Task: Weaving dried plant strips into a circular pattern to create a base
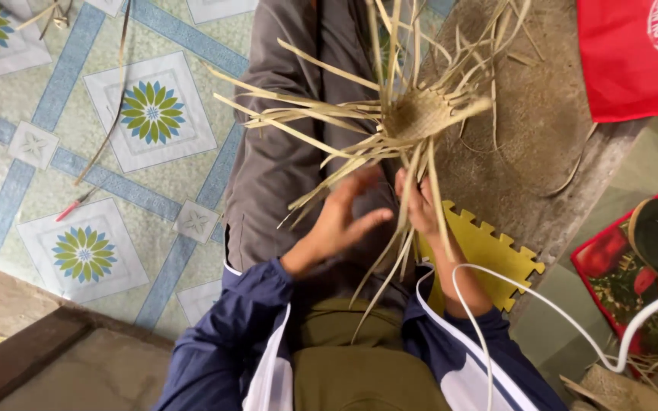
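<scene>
A small woven straw disc (418,114) with many loose pale strips radiating from it hangs over my lap. My right hand (418,204) pinches a few of the strips that trail down from the disc. My left hand (342,217) is beside it with fingers spread, brushing the loose strips (321,179) on the left without gripping any. My grey trousers (283,152) lie underneath, and my dark blue sleeves frame the bottom of the view.
A yellow foam puzzle mat (489,255) lies under my right arm on a worn brown mat (542,129). A red bag (634,57) is at the top right. A white cable (557,312) crosses the lower right. Patterned floor tiles (146,114) lie left, with a red-handled tool (74,205).
</scene>
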